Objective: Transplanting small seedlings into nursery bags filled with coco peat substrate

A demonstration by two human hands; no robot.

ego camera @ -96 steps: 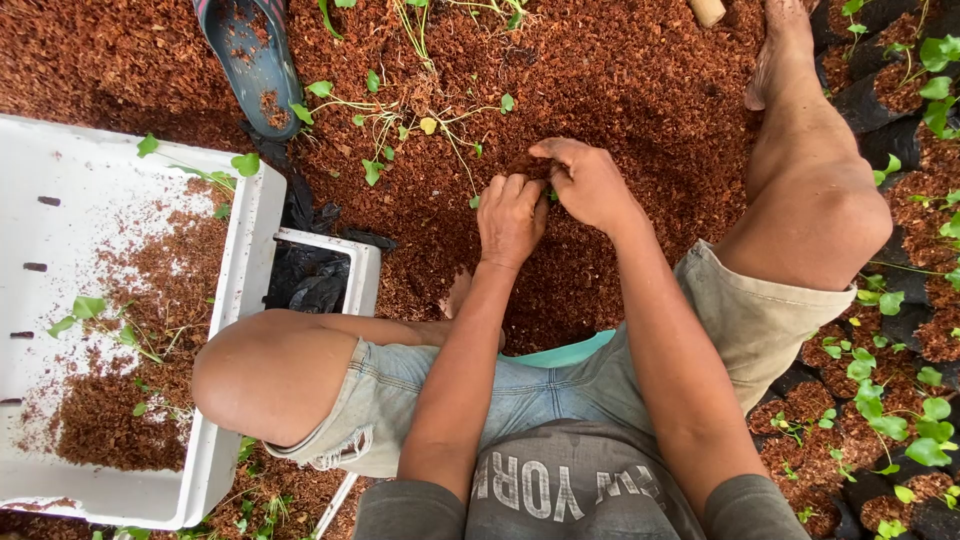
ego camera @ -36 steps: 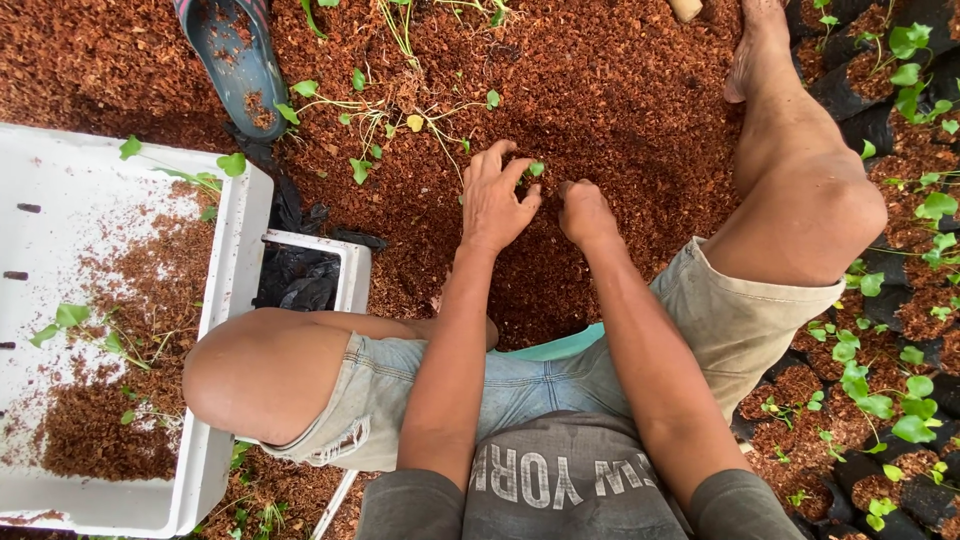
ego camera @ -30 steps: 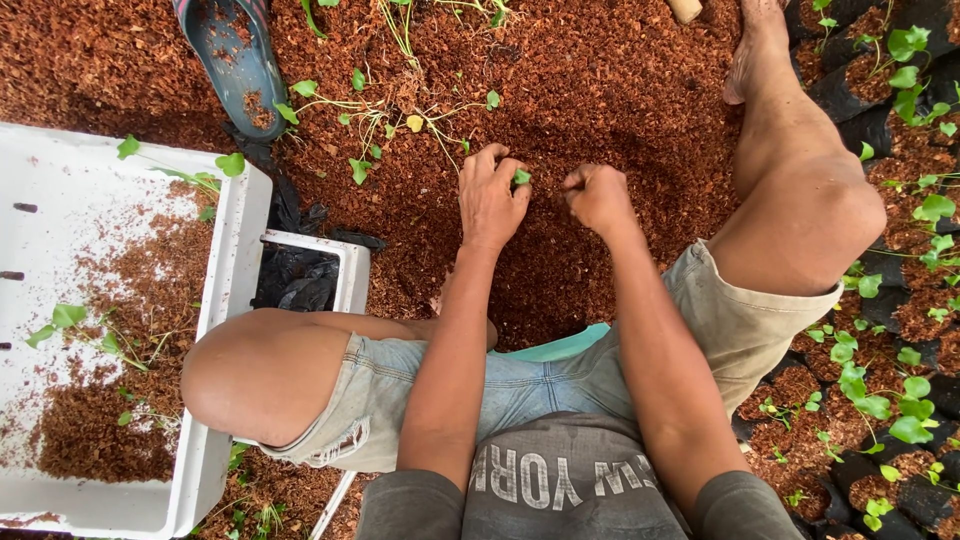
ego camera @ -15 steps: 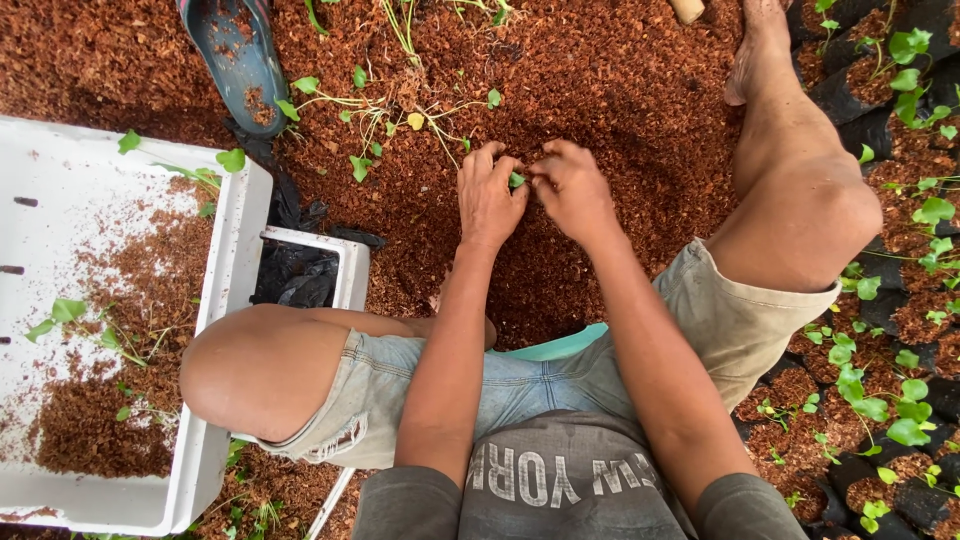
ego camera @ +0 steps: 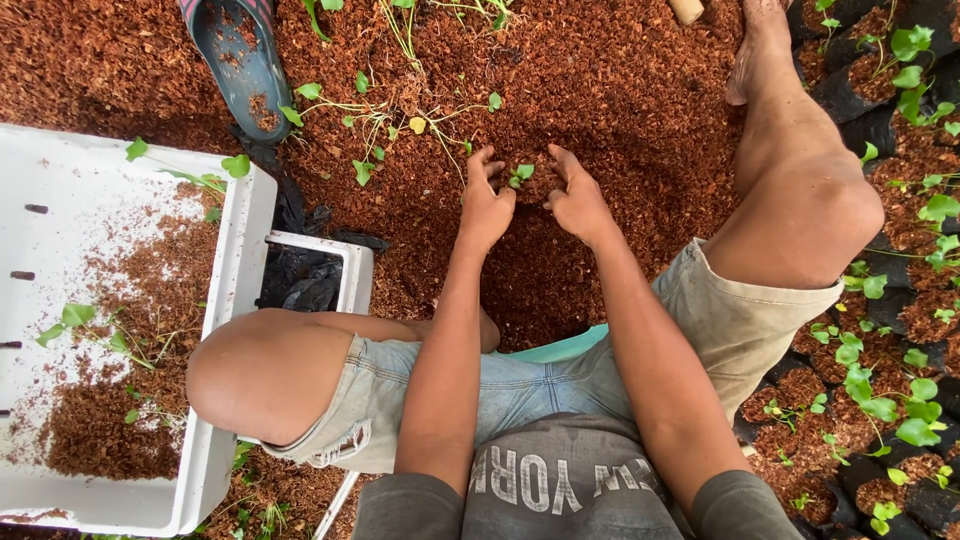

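Outdoors, reddish coir ground, white tray, potted seedlings

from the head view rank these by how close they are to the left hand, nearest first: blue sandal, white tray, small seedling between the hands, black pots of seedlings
1. Small seedling: right beside the left hand, between both hands.
2. Blue sandal: up and to the left on the brown substrate.
3. White tray: lower left; its near edge is about as far as the sandal, too close to call.
4. Black pots of seedlings: far right, beyond the right leg.
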